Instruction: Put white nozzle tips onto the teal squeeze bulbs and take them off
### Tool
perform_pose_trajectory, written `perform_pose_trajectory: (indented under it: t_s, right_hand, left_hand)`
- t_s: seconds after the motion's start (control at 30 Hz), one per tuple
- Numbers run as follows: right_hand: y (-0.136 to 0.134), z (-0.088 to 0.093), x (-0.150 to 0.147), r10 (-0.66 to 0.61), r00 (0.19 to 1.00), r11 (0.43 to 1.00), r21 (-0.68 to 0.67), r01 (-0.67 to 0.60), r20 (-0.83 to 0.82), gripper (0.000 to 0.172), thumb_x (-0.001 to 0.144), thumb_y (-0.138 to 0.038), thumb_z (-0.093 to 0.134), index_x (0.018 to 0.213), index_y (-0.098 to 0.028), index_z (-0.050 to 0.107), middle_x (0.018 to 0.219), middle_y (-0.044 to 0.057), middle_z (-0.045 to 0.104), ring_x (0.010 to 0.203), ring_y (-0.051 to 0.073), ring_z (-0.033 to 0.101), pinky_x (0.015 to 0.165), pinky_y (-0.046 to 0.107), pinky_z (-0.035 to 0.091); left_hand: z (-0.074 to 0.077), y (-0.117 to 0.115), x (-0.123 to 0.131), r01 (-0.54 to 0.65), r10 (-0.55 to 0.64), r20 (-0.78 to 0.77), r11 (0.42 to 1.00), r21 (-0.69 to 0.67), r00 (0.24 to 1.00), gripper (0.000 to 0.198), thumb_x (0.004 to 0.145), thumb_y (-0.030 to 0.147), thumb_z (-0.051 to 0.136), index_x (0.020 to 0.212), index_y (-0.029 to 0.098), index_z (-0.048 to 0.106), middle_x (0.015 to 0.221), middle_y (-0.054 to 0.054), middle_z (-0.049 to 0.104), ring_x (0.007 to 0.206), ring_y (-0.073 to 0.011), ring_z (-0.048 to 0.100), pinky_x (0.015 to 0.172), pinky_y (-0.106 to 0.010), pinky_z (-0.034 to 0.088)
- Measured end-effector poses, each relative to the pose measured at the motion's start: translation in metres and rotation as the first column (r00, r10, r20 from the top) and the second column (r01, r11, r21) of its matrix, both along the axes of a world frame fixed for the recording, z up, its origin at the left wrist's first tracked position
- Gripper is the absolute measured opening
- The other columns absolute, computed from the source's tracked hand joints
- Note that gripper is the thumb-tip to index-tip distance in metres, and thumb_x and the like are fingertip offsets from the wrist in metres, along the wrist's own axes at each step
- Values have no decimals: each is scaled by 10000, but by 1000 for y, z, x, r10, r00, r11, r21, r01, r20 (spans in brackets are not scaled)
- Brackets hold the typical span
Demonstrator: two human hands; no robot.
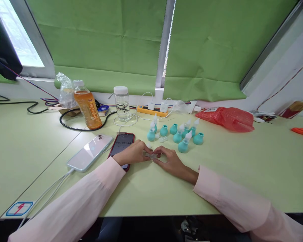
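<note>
My left hand (135, 153) and my right hand (172, 162) meet low over the table, fingers pinched on a small clear plastic piece (152, 156) between them. Fingertips cover part of it; it resembles the clear nozzle tips nearby. Just beyond stand several teal rubber bulbs of nasal aspirators. Some carry upright clear tips, such as the capped bulb (183, 146) near my right hand. Others have bare necks, like the open bulb (198, 138) at the right and another open bulb (164, 130). A loose clear tip (163, 139) lies among them.
A phone showing a timer (123, 143) lies partly under my left wrist, beside a white phone (90, 153) with cables. Behind stand an orange drink bottle (89, 108), a clear jar (122, 106) and a yellow power strip (155, 111). A red plastic package (227, 118) lies back right.
</note>
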State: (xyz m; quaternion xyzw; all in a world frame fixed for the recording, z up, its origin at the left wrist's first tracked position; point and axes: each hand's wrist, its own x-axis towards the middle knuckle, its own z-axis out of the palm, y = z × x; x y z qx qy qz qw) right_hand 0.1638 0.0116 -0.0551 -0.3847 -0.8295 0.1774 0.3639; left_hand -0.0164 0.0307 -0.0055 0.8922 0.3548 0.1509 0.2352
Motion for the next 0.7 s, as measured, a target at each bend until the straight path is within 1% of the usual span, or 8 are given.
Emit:
perform_pose_trajectory:
  t_s: [0.1,0.23,0.57,0.7]
  right_hand:
    - [0,0,0,6,1000,1000,-3,-6,-6,178,705,-195,557,870,-210,492,798,-8,589,684,128,543,657,265,423]
    - [0,0,0,2,1000,1000,-10,-2,-4,186,701,-191,562,870,-209,486,808,-8,588,688,126,543,659,266,423]
    - [-1,2,-1,-2,1000,1000,-22,2,6,193,697,-182,571,862,-214,477,812,-12,589,691,127,543,668,273,422]
    - [-1,2,-1,-6,1000,1000,-25,7,10,193,695,-182,572,860,-217,478,811,-13,589,692,130,546,668,275,425]
  left_hand:
    - [-2,1,-1,13,-13,27,1000,4,1000,260,668,246,563,909,208,653,883,-38,669,733,-154,590,680,-219,404]
    - [-4,3,-2,-7,6,34,1000,19,999,256,658,238,568,896,197,655,903,-49,661,766,-164,591,690,-229,408]
    - [-5,3,0,-34,35,29,999,-15,999,226,643,215,569,844,175,666,898,-50,658,762,-161,581,694,-232,412]
    - [-6,3,-1,-26,26,21,1000,13,999,235,638,235,577,850,182,664,902,-45,657,790,-169,578,705,-235,409]
